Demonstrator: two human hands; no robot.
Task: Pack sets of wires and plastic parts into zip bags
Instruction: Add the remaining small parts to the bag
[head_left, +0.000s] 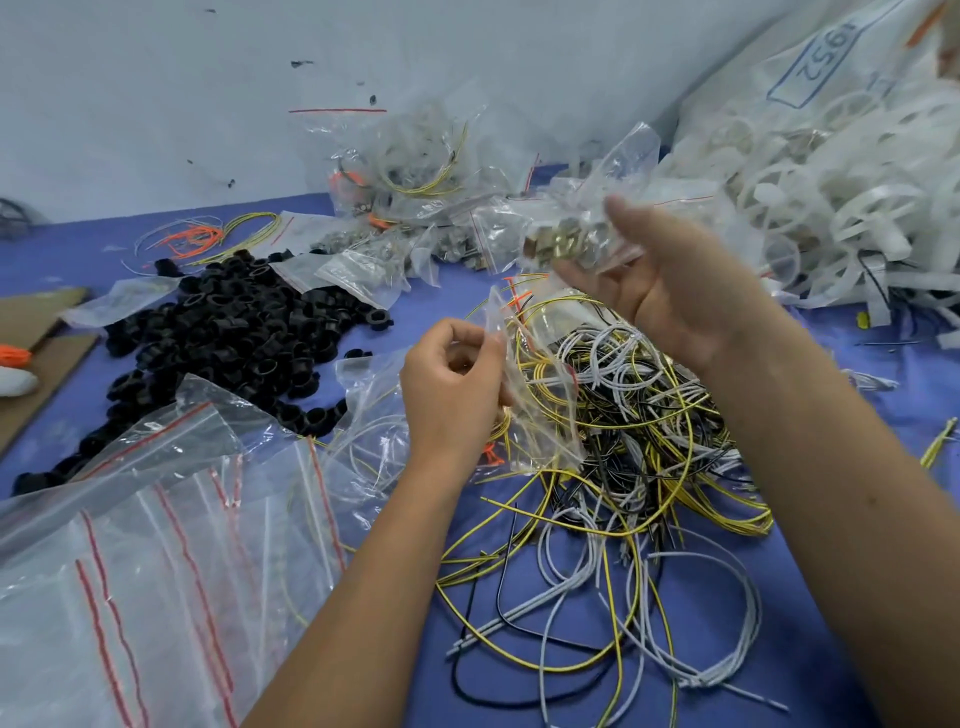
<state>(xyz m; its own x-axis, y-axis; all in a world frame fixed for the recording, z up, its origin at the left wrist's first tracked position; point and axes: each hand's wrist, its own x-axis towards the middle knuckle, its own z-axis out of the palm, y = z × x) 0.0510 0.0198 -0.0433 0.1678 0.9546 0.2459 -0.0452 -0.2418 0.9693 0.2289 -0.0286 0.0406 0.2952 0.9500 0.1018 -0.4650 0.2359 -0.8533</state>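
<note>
My left hand (451, 384) pinches the edge of a clear zip bag (540, 395) holding a yellow wire, above the pile of yellow, white and black wires (623, 467). My right hand (670, 291) is raised higher, thumb and fingers curled round a small clear bag of brass-coloured metal parts (566, 241). A heap of black plastic rings (234, 332) lies to the left. White plastic ring parts (841, 208) are heaped at the right.
Empty zip bags with red seals (156, 545) cover the near left of the blue table (883, 395). Filled bags (410, 171) are stacked against the back wall. Cardboard (31, 358) lies at the left edge. A large white sack marked 1952 (831, 62) stands behind the white parts.
</note>
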